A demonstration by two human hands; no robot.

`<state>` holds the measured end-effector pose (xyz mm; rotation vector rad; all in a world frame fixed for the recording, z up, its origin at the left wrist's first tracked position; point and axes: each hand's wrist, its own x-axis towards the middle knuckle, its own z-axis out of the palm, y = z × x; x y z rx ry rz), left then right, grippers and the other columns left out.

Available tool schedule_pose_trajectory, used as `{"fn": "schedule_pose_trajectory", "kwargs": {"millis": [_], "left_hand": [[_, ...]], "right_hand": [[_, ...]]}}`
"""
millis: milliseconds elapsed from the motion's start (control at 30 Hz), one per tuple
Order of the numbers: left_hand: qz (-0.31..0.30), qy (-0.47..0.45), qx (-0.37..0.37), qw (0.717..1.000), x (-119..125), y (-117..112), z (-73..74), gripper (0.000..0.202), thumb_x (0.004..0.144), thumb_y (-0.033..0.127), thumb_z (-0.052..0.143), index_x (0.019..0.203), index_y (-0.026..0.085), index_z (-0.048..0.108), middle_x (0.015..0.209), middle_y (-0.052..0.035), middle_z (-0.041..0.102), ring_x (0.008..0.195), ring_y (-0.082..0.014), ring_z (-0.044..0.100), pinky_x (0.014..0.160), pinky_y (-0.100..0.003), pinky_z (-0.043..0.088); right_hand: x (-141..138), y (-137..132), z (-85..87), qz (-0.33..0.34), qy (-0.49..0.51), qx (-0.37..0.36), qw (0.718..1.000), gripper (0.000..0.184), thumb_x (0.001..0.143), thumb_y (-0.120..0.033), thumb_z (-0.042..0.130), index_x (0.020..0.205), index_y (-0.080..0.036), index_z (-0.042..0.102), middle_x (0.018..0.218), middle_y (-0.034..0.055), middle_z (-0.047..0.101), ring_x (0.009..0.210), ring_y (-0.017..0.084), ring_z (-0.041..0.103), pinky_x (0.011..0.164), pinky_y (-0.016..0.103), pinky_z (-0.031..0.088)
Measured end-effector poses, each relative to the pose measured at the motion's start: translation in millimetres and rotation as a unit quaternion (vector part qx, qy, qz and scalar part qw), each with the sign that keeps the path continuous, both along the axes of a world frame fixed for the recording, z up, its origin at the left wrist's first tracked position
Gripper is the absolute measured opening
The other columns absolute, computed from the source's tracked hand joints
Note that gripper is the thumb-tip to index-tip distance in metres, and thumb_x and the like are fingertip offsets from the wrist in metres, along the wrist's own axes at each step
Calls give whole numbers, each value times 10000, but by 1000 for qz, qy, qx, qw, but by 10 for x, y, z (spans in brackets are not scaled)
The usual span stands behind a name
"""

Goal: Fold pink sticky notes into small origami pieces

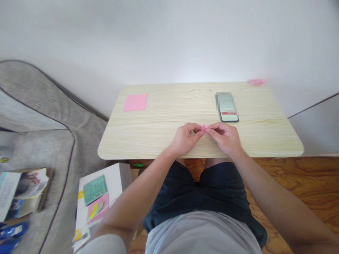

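Sofa (39, 116) far left, off table. Sheet (135, 102), pink, flat at back-left of table (159, 141), well apart from hands. Left hand (184, 139) near front edge, fingers narrowed, pinching paper (203, 127) from left. Paper: pink, tiny, held just above tabletop between both hands. Looks folded down small, so folding seems well on; shape too small to tell. Right hand (225, 139) pinches same paper from right. Phone (229, 114) just behind right hand. Scrap (257, 82), pink, at far right corner.
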<state>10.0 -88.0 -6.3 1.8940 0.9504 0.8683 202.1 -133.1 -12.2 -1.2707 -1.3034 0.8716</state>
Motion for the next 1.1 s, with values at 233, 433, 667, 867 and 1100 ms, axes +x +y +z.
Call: {"fn": "schedule_pose_trajectory", "kwargs": {"millis": [233,433,667,867,1100], "left_hand": [[-27,-28,-48,998,3,151,13,315,967,469,631,1030,186,757,960,-55,753,892,-183,663,812,-311,500],[-67,-87,-96,989,-12,425,152,247,922,388,651,976,161,729,949,-50,740,875,-171,657,823,-309,494],[7,-57,-37,998,26,709,346,255,860,406,748,963,173,728,935,-24,747,832,-144,635,792,-295,455],[24,-77,-32,996,-8,933,330,309,928,473,674,938,172,742,926,-39,763,805,-145,647,757,-284,477],[45,-95,-45,993,-73,1032,173,332,957,484,641,967,171,753,965,-54,785,822,-150,671,765,-277,502]], "right_hand": [[4,126,80,18,-61,-14,998,277,895,-504,748,913,-234,802,864,38,791,750,191,691,696,326,518],[-5,399,184,-7,-90,20,996,267,891,-481,750,851,-219,779,794,30,760,723,183,673,671,313,498],[-70,801,280,-2,-30,40,999,260,886,-477,750,855,-220,773,822,37,770,767,196,691,737,333,525],[-106,1062,341,49,-8,10,999,291,906,-491,726,895,-203,763,814,33,750,767,176,671,751,314,520],[-193,1233,309,63,-47,2,997,303,926,-486,693,810,-207,717,811,24,745,756,165,655,716,296,496]]}}
